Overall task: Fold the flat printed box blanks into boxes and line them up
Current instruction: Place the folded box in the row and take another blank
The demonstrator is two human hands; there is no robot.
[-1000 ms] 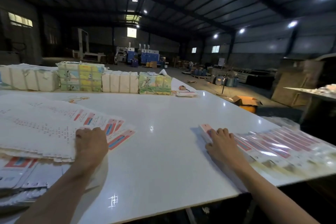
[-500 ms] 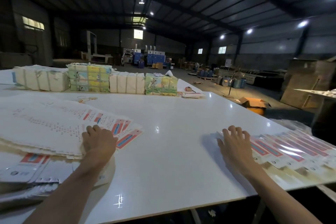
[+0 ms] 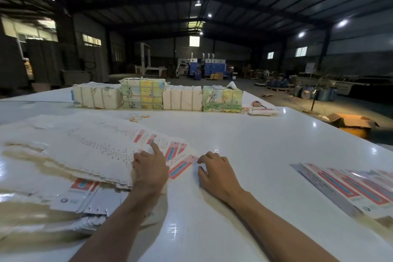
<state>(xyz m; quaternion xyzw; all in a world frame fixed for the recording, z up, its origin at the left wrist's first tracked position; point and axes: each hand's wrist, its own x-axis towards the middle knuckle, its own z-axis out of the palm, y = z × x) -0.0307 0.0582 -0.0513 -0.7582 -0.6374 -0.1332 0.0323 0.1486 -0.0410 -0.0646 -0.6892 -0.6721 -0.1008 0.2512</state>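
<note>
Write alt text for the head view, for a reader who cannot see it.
A person's left hand rests on a fanned stack of flat printed box blanks, index finger extended, while the right hand touches the white table beside it. A row of folded boxes lies at the right edge; bundles line the far side.

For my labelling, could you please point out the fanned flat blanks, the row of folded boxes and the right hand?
fanned flat blanks (image 3: 91, 144), head view, white top sheet.
row of folded boxes (image 3: 340, 185), head view, printed top face.
right hand (image 3: 217, 173), head view, back of hand.
</note>
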